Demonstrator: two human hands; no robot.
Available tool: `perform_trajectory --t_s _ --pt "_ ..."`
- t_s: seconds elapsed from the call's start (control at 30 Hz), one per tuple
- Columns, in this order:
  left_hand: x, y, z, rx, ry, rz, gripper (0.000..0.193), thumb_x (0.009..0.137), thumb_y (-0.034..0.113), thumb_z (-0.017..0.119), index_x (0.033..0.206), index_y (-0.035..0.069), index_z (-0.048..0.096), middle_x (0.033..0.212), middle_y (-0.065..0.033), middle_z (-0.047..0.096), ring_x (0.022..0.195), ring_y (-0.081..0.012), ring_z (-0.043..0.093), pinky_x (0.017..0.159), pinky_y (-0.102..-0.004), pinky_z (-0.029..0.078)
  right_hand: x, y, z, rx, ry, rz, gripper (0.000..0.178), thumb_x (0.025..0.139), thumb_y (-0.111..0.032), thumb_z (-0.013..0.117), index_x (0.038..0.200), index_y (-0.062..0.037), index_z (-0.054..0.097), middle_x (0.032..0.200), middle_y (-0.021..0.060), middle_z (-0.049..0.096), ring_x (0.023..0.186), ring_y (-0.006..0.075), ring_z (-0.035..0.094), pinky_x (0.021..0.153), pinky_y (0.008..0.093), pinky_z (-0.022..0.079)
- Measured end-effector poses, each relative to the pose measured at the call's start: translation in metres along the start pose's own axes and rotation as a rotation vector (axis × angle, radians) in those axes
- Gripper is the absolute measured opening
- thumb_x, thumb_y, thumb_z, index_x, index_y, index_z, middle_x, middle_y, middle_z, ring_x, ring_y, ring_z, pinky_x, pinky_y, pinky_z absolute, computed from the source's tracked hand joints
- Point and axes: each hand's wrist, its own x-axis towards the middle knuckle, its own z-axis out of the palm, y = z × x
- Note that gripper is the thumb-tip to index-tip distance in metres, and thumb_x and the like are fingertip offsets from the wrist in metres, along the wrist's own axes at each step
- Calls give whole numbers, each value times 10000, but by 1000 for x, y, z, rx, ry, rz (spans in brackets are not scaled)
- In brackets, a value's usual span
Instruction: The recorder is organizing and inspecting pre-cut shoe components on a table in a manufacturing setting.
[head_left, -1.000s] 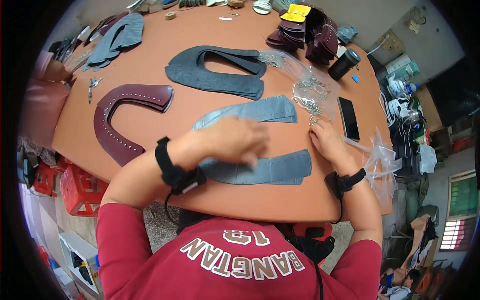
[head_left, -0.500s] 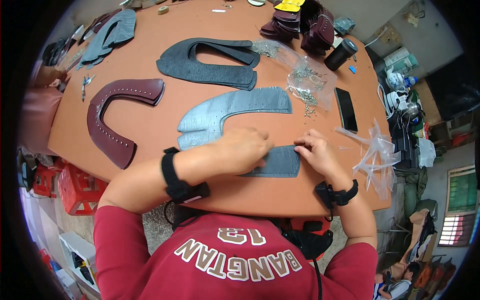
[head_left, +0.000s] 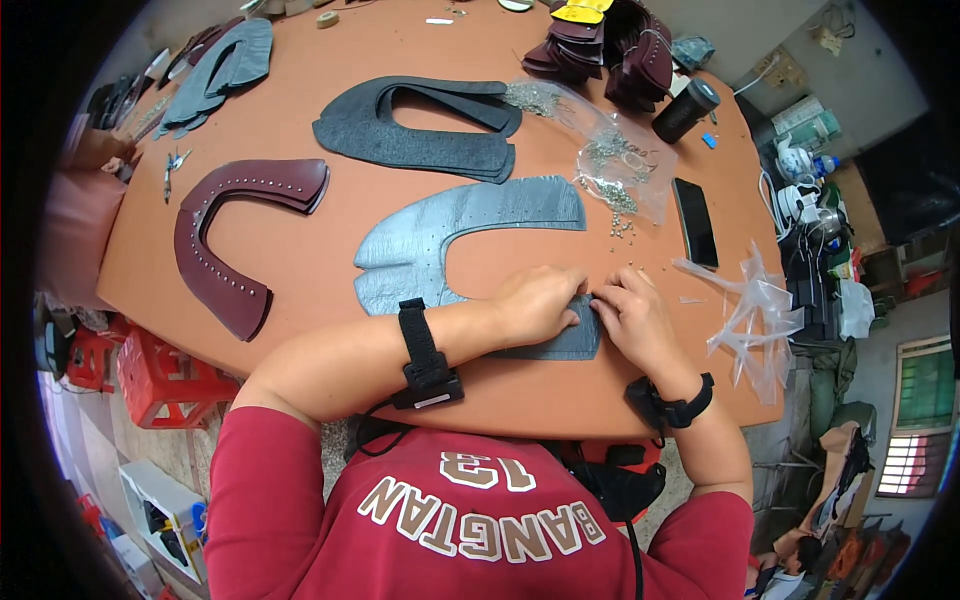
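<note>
A grey, U-shaped leather shoe upper (head_left: pixel 480 205) lies on the table, with small holes along its inner edge. My left hand (head_left: pixel 540 308) is over its near arm, fingers curled into a pinch close to the inner edge. What those fingertips hold is too small to make out. My right hand (head_left: pixel 638 315) is closed on the near arm's upper end, thumb and finger at the corner, a small gap from my left fingertips. Small silver studs (head_left: pixel 620 228) lie loose beyond the hands, beside a clear plastic bag (head_left: pixel 650 170) with more of them.
A maroon studded upper (head_left: pixel 215 200) lies at left; dark grey uppers (head_left: pixel 370 145) are stacked farther back. A phone (head_left: pixel 695 222), black cylinder (head_left: pixel 686 110) and crumpled plastic (head_left: pixel 755 320) stand or lie at right. Maroon pieces (head_left: pixel 640 60) are piled behind. Another person's arm (head_left: pixel 95 150) is at far left.
My left hand has moved right along the near arm, toward my right hand at the corner. My right hand has shifted only slightly, and the shoe upper stays in place.
</note>
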Motion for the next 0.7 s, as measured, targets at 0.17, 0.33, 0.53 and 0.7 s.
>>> perform_trajectory --t_s 0.17,0.33,0.53,0.7 --pt "-1 -2 3 -14 45 16 332 726 110 733 998 5 575 831 -161 642 819 -334 629 710 -419 491 -2 3 3 -89 11 -57 82 703 -59 696 777 -40 666 812 80 575 791 267 571 686 382 468" --pt "-1 -2 2 -23 55 4 335 726 113 732 1005 11 577 808 -150 640 795 -322 630 696 -411 491 1 -2 3 -110 -11 -61 72 717 -72 684 776 -50 648 799 84 580 782 275 581 671 387 464" --pt "0 -3 3 -35 47 7 325 731 120 728 1007 15 594 822 -147 643 793 -314 632 695 -404 493 -1 2 -1 -43 -92 249 91 752 -101 685 783 -30 638 816 122 588 799 323 579 702 413 464" --pt "0 -4 5 -22 56 6 327 736 126 723 1028 29 615 843 -138 650 797 -307 633 704 -403 495 0 -9 -6 -13 -137 277 141 731 -130 715 776 -14 647 817 128 601 818 321 588 717 414 471"
